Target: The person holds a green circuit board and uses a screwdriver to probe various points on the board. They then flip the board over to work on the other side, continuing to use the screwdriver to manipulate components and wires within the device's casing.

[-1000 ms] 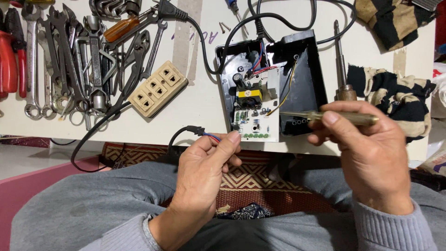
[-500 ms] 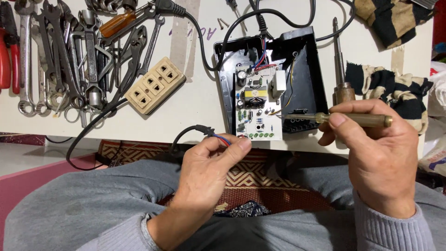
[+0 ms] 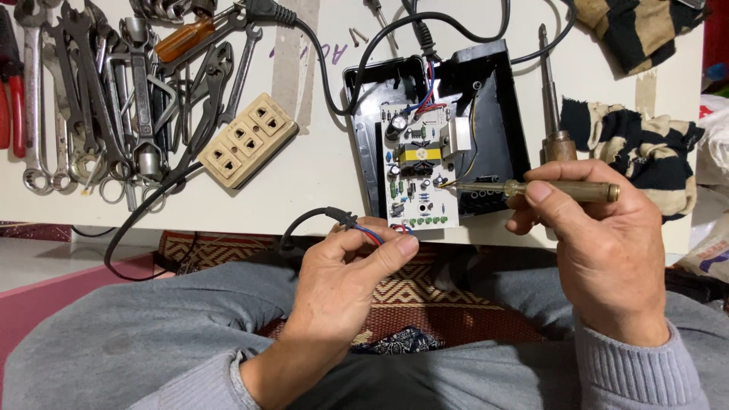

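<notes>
A white circuit board lies tilted in an open black plastic case on the white table. My left hand pinches a black cable with red and blue wires at the board's near edge. My right hand grips a brass-coloured screwdriver lying sideways, with its tip at the board's right edge.
Many wrenches and pliers lie at the left. A beige triple socket block sits beside them. A soldering iron and striped cloths lie at the right. The table edge runs above my grey-clad knees.
The view has shifted a little. My right hand has turned the screwdriver more level, with its tip still at the board. My left hand stays on the wires.
</notes>
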